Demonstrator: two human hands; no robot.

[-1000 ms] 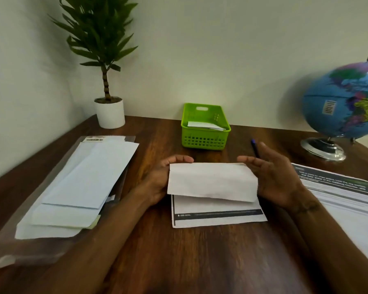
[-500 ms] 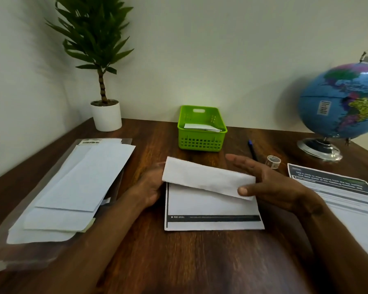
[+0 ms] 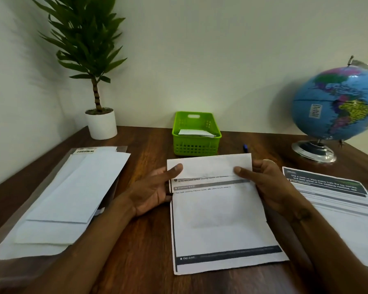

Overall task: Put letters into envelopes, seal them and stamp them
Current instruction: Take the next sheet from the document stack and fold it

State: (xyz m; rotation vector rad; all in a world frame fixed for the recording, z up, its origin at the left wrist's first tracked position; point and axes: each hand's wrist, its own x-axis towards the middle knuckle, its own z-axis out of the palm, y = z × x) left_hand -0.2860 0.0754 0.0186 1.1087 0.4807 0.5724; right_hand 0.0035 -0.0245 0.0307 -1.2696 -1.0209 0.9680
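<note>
Letter being folded, top flap held in both hands

Both hands pinch the folded-over top edge of the letter (image 3: pixel 217 213): the left hand (image 3: pixel 155 187) grips its left corner with the thumb on top, the right hand (image 3: pixel 261 183) its right corner likewise. A second ago the sheet lay folded smaller; now it is opened out long on the tabletop (image 3: pixel 140 251), only a narrow flap turned down, so the fold seems to be getting redone and no envelope is filled yet. Envelopes (image 3: pixel 68 194) wait stacked to the left, a green basket (image 3: pixel 196 143) behind, more letters (image 3: pixel 336 200) to the right.
</note>
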